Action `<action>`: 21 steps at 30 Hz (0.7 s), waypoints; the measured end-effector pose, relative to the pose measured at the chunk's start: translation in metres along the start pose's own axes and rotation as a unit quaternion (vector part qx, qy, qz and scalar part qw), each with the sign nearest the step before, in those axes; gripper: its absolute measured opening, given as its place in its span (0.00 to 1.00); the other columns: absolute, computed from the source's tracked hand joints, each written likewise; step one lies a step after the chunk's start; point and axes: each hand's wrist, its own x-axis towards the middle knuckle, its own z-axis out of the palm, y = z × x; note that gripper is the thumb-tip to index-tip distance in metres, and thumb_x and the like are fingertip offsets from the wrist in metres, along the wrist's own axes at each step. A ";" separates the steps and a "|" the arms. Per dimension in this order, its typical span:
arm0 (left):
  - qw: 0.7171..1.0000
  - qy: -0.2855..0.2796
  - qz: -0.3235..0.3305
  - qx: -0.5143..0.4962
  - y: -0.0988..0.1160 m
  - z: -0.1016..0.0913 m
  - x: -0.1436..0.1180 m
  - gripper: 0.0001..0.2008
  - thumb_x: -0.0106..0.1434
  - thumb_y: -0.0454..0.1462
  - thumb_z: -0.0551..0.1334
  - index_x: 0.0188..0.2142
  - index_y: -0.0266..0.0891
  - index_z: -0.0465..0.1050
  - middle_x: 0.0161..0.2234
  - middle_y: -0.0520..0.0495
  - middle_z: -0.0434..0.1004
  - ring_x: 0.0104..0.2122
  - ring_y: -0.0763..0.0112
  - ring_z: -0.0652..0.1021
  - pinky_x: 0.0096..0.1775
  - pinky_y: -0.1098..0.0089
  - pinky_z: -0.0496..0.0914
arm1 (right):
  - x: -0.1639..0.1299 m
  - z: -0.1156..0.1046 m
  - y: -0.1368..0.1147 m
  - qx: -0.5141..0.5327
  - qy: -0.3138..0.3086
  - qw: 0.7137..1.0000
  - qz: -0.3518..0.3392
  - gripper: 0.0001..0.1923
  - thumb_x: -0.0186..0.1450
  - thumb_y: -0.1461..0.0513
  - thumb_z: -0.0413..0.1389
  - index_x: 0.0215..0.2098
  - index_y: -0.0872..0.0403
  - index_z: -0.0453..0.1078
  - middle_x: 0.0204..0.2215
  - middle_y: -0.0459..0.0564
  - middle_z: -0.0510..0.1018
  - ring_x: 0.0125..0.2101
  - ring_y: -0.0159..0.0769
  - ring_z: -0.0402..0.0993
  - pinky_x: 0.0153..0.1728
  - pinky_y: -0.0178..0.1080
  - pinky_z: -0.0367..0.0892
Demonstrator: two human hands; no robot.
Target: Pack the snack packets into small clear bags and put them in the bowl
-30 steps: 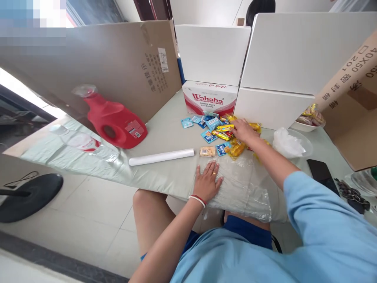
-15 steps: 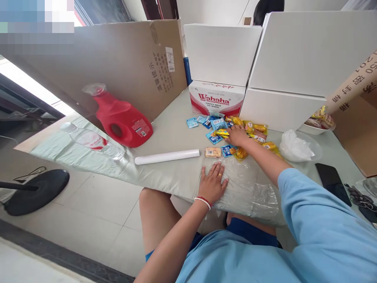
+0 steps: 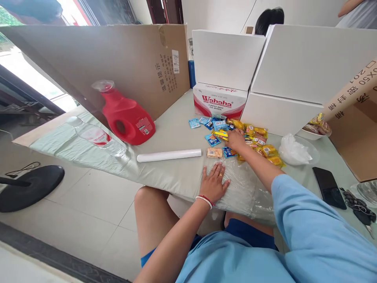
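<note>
Here, the small snack packets (image 3: 247, 135), judged light, crinkly and slippery, lie heaped under and just beyond the curled fingers of the right hand (image 3: 235, 140), whose grip cannot be told, while the clear plastic sheet (image 3: 250, 188) is pressed flat beneath the spread fingers of the left hand (image 3: 215, 182); a packet is best pinched by an edge.

Bright, soft daylight from the blown-out window at upper left; wide-angle distortion bends the edges.
</note>
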 end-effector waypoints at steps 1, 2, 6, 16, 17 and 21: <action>1.000 0.000 0.000 0.000 0.000 0.001 0.000 0.34 0.76 0.55 0.43 0.73 0.41 0.54 0.75 0.45 0.51 0.74 0.59 0.56 0.70 0.34 0.47 | -0.011 -0.007 0.002 0.022 0.030 0.999 0.008 0.24 0.65 0.59 0.58 0.57 0.63 0.70 0.53 0.68 0.78 0.57 0.56 0.67 0.58 0.50 0.57; 1.000 0.001 0.000 0.000 0.000 0.001 0.000 0.35 0.76 0.55 0.43 0.73 0.41 0.54 0.75 0.45 0.51 0.74 0.58 0.55 0.70 0.34 0.47 | -0.025 -0.013 0.004 0.060 0.056 0.997 0.016 0.25 0.65 0.57 0.58 0.58 0.63 0.69 0.53 0.67 0.78 0.54 0.54 0.69 0.56 0.48 0.59; 1.000 0.002 0.004 -0.003 -0.001 0.001 0.001 0.35 0.75 0.56 0.43 0.73 0.40 0.54 0.75 0.42 0.51 0.74 0.56 0.54 0.70 0.35 0.45 | -0.101 -0.026 0.008 0.259 -0.009 0.966 -0.009 0.22 0.61 0.54 0.59 0.50 0.55 0.71 0.40 0.52 0.81 0.36 0.41 0.73 0.36 0.38 0.64; 0.999 -0.010 0.035 0.003 -0.002 -0.003 -0.008 0.38 0.74 0.58 0.45 0.74 0.40 0.52 0.75 0.41 0.51 0.75 0.54 0.52 0.71 0.37 0.42 | -0.227 0.021 0.101 0.295 -0.032 0.925 0.237 0.18 0.56 0.52 0.58 0.40 0.52 0.70 0.31 0.49 0.80 0.30 0.41 0.75 0.31 0.37 0.65; 0.999 -0.013 0.034 0.006 -0.002 -0.003 -0.009 0.38 0.73 0.58 0.45 0.74 0.41 0.53 0.75 0.41 0.51 0.75 0.53 0.52 0.71 0.37 0.42 | -0.229 0.017 0.101 0.298 -0.027 0.926 0.231 0.20 0.57 0.52 0.58 0.44 0.53 0.71 0.33 0.50 0.81 0.32 0.42 0.76 0.32 0.37 0.67; 0.999 -0.023 0.032 0.002 -0.001 -0.004 -0.009 0.39 0.73 0.58 0.47 0.74 0.39 0.52 0.75 0.38 0.51 0.74 0.51 0.54 0.71 0.35 0.41 | -0.230 -0.003 0.064 0.293 -0.042 0.952 0.080 0.29 0.62 0.55 0.58 0.61 0.54 0.67 0.52 0.55 0.80 0.47 0.45 0.78 0.47 0.40 0.70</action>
